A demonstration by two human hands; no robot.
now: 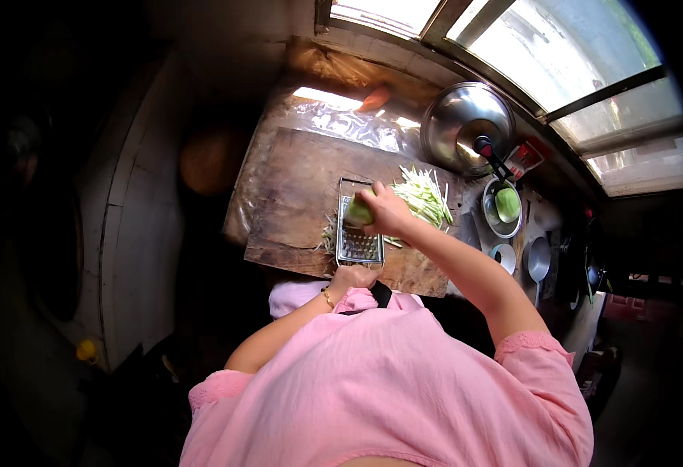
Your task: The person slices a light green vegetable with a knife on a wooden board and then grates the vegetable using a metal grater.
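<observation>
My right hand [389, 209] is closed around a pale green vegetable [359, 210] and presses it against the upper half of a metal grater [360, 245]. The grater lies on a worn wooden board [300, 175], its near end towards my body. My left hand [354, 276] grips the wire handle at that near end, by the board's front edge. Long pale green strips [423, 195] are heaped on the board to the right of the grater. Finer shreds [328, 234] lie along its left side. The vegetable's underside is hidden against the grater.
A large steel lid [464, 125] with a black handle stands at the back right. Nearer, a bowl [487, 227] holds another pale green vegetable [507, 204]. A cleaver-like blade [469, 229], a small cup [505, 257] and a grey ladle [537, 257] are along the right. Windows rise behind.
</observation>
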